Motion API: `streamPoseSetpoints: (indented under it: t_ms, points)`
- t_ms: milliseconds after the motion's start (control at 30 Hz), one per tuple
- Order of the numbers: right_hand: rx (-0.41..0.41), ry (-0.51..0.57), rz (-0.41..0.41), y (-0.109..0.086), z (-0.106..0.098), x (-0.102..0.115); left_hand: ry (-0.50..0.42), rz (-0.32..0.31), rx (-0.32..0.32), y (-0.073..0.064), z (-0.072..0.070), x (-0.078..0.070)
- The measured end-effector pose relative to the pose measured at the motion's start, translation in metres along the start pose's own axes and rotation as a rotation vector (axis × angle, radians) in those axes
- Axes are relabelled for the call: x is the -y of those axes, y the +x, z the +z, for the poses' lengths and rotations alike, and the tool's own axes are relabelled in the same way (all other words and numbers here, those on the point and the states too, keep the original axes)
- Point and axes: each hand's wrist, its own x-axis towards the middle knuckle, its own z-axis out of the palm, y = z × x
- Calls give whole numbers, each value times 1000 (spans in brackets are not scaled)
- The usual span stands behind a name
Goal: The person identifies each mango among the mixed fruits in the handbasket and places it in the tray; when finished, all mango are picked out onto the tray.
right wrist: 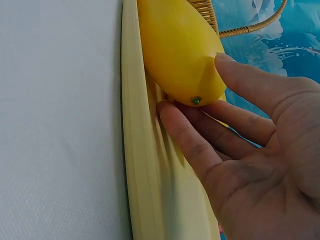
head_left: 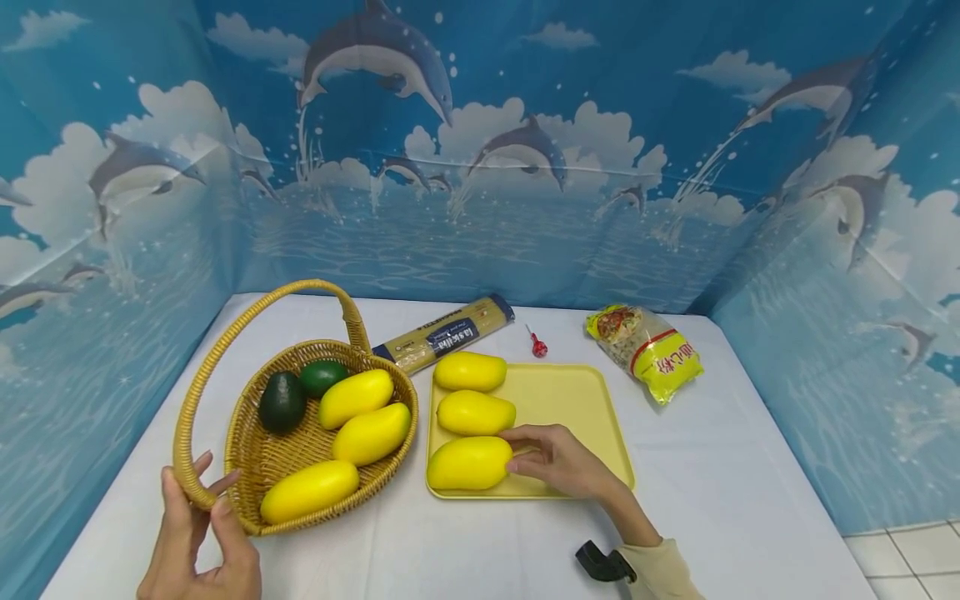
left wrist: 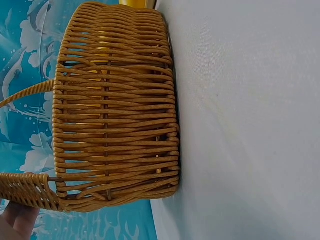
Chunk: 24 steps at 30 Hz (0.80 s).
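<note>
My left hand point(head_left: 198, 533) holds the lower end of the arched handle on a wicker basket point(head_left: 234, 433), thumb on one side and fingers on the other. Inside the basket lie three yellow mangoes point(head_left: 311, 492) and two dark green avocados point(head_left: 282, 403). In the left wrist view the basket's woven side point(left wrist: 115, 120) fills the middle, with fingertips point(left wrist: 22, 220) behind the handle. My right hand point(head_left: 558, 460) pinches the stem end of the nearest mango point(head_left: 469, 463) on a yellow tray point(head_left: 570, 408). Its thumb touches one side, the fingers the other. Two more mangoes point(head_left: 476, 413) lie behind it in a column.
Behind the basket and tray lies a pack of spaghetti point(head_left: 446, 333). A red lollipop point(head_left: 537, 345) is beyond the tray's back edge. To the right sits a bag of dry pasta point(head_left: 648, 354). Dolphin-printed curtains point(head_left: 480, 225) enclose the white table point(head_left: 720, 500) on three sides.
</note>
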Motion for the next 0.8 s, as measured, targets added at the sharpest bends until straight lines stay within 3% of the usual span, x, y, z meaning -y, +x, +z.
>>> streamPoseSetpoints:
  t_ms: [500, 800]
  points:
    - [5, -19, 26, -8, -12, 4, 10, -16, -9, 4, 3, -8]
    - [-28, -99, -105, -11, -35, 32, 25, -26, 9, 1, 0, -1]
